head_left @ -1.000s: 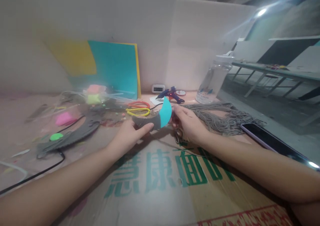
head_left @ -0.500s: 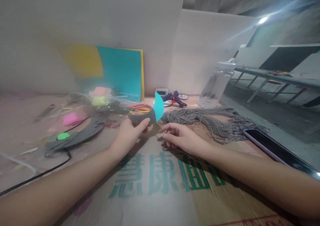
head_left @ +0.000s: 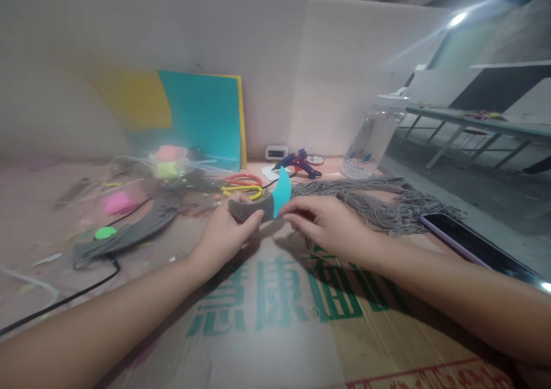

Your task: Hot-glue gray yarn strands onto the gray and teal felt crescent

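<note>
My left hand (head_left: 227, 232) grips a curved piece (head_left: 267, 202) whose lower part is wound in grey cord and whose tip is bare teal foam, held just above the cardboard sheet (head_left: 275, 314). My right hand (head_left: 323, 224) meets the piece from the right, fingers pinched together at the edge between the grey wrapping and the teal tip. A bundle of grey cord (head_left: 365, 199) lies behind my right hand. What the right fingertips pinch is too small to make out.
A blue glue gun (head_left: 297, 164) and a small clock (head_left: 276, 151) sit by the back wall. Red and yellow loops (head_left: 241, 186), a grey crescent shape (head_left: 124, 237), coloured foam bits and teal and yellow sheets (head_left: 198, 119) lie left. A clear bottle (head_left: 373, 137) and a phone (head_left: 473, 245) are right.
My right hand left the piece and dropped to the cardboard half a second ago, then rose back to its right edge. My left hand lifted the piece and has lowered it again.
</note>
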A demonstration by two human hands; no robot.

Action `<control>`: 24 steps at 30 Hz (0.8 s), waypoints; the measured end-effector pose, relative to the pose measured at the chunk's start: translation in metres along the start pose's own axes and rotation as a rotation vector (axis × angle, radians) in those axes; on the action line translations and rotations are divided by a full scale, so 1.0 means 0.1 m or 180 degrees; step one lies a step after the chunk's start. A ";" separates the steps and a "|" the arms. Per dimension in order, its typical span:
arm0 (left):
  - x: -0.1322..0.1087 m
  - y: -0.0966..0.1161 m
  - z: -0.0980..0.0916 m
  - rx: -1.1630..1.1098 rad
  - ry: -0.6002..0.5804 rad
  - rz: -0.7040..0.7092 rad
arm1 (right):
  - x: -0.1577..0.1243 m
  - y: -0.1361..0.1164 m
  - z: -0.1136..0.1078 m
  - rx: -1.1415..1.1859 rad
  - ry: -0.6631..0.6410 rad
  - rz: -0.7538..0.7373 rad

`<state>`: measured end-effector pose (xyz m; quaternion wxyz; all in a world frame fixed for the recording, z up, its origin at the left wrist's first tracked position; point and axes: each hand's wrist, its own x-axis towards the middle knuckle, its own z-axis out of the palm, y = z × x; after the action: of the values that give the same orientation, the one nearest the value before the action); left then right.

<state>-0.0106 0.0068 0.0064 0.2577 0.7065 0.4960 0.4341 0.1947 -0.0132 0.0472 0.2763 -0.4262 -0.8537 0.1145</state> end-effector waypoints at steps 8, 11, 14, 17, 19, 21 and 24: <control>-0.03 0.01 0.01 -0.0155 -0.0576 0.0110 | 0.05 0.15 -0.14 -0.1050 0.0425 -0.0391; -0.03 0.00 0.01 -0.0263 -0.0674 -0.0016 | 0.08 0.11 -0.22 -0.0936 0.0135 -0.0102; -0.03 0.00 0.02 -0.0364 -0.0806 -0.0130 | 0.11 0.11 -0.33 -0.0729 -0.0202 0.0209; -0.04 -0.01 0.04 -0.0481 -0.0944 -0.0164 | 0.13 0.13 -0.45 -0.0811 -0.0350 0.0231; -0.04 -0.02 0.04 -0.0535 -0.0973 -0.0192 | 0.12 0.14 -0.50 -0.0938 -0.0416 0.0080; -0.03 -0.02 0.05 -0.0536 -0.0998 -0.0235 | 0.11 0.14 -0.54 -0.1177 -0.0396 -0.0100; -0.03 -0.03 0.05 -0.0517 -0.1037 -0.0275 | 0.10 0.13 -0.52 -0.1603 -0.0281 -0.0311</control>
<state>-0.0084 0.0054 0.0003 0.4092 0.7224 0.4409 0.3410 0.2282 0.0004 0.0884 0.1292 -0.4344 -0.8862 -0.0967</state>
